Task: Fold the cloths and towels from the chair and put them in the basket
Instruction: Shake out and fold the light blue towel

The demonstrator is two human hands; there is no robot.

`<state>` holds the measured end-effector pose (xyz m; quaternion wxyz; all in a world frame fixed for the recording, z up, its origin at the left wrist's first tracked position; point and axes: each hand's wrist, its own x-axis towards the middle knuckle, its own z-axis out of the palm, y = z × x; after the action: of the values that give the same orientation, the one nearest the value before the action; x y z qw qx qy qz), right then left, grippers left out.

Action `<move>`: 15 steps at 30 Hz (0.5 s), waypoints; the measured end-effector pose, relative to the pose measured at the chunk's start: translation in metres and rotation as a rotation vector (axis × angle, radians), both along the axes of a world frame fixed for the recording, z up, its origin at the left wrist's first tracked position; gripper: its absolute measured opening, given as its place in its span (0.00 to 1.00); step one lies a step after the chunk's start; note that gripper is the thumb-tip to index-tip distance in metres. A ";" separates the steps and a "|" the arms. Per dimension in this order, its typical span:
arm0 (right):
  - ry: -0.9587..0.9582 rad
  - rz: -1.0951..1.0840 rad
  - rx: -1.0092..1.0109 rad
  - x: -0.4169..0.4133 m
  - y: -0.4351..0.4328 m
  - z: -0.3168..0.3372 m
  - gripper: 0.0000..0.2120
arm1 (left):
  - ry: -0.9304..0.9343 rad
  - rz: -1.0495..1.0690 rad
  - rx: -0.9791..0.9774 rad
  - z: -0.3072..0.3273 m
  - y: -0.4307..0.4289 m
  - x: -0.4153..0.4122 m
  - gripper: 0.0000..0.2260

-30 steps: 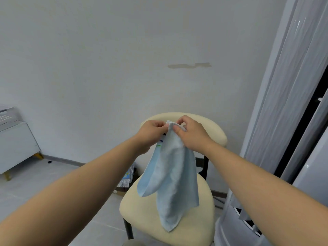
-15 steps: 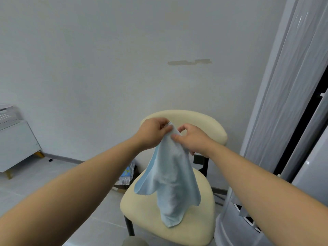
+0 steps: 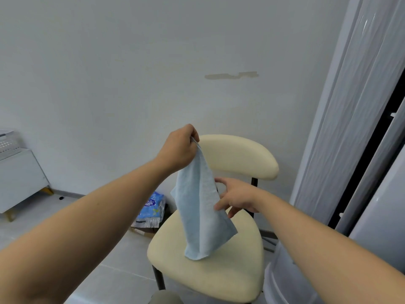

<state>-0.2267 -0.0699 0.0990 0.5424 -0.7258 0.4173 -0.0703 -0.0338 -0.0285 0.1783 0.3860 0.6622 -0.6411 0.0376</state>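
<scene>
Plain white wall (image 3: 131,84) behind, cream chair (image 3: 238,154) beneath; left hand (image 3: 179,150) pinches top of blue cloth (image 3: 197,207), long axis hanging vertical; right hand (image 3: 236,197), fingers spread, at its right edge midway down.

A: Where the left hand (image 3: 178,150) holds the blue cloth (image 3: 201,207) — can you see the fingers?
B: Hardly. The back of the hand covers them, and the cloth's top corner too.
A: And the right hand (image 3: 237,197)?
B: Its fingertips (image 3: 217,206) meet the cloth's edge. Whether they touch it or lie just beside it, I cannot tell.
A: The chair (image 3: 238,156)?
B: The cloth hides part of its seat, and the picture's lower edge cuts off the front leg.
A: That packet (image 3: 151,207) on the floor?
B: The print is too small to read — the left forearm covers its side. The grey round thing (image 3: 166,298) at the bottom edge is cut off and I cannot identify it.
</scene>
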 end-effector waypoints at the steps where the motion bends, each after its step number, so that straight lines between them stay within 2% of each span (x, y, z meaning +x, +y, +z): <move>1: 0.000 -0.004 0.014 0.002 0.003 -0.004 0.50 | 0.003 -0.004 0.003 0.001 0.000 -0.001 0.11; 4: -0.050 -0.033 0.079 0.008 0.008 -0.014 0.53 | -0.030 -0.016 0.013 0.004 0.000 -0.003 0.11; 6: -0.105 -0.062 0.124 0.011 0.011 -0.018 0.51 | -0.079 -0.025 0.034 0.005 0.000 -0.004 0.12; 8: -0.154 -0.101 0.130 0.015 0.015 -0.018 0.45 | -0.112 -0.035 0.064 0.007 0.000 -0.004 0.11; 11: -0.225 -0.185 0.135 0.019 0.020 -0.016 0.30 | -0.168 -0.067 0.084 0.007 0.003 -0.004 0.08; 13: -0.221 -0.239 0.069 0.021 0.021 -0.014 0.20 | -0.217 -0.100 0.089 0.007 0.006 -0.006 0.07; 15: -0.171 -0.276 -0.064 0.024 0.020 -0.013 0.18 | -0.255 -0.135 0.075 0.006 0.008 -0.008 0.07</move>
<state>-0.2022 -0.0499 0.0859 0.5378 -0.6696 0.4630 -0.2191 -0.0419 -0.0204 0.1846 0.2782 0.6215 -0.7289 0.0712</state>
